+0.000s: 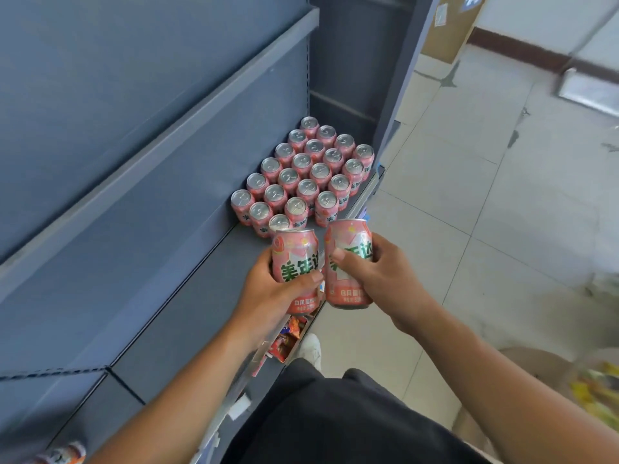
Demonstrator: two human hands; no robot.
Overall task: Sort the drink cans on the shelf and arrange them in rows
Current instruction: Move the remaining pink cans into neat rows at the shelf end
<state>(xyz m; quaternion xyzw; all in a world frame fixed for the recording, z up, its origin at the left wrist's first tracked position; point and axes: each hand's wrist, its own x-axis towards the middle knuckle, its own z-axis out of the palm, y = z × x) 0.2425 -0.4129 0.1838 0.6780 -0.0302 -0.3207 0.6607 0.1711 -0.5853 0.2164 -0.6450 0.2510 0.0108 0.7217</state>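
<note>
- Two upright pink cans, near: left can [294,259] gripped by left hand [279,296] fingers, right can [350,237] by right hand [378,272] fingers.
- Stocked cans [303,172]: rows, far on shelf [187,296].

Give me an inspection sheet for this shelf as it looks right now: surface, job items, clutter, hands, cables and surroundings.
Surface: grey metal shelf, cans standing at its far end.
Job's things: block of pink drink cans with silver tops, upright in neat rows; two more are in the hands.
Clutter: colourful snack packets on the shelf below.
Grippers: left hand grips the left pink can; right hand grips the right pink can; both cans are roughly upright, side by side near the shelf's front edge.
Cables: nothing seen.
Surroundings: pale tiled floor; brown cardboard box beyond the shelving.
</note>
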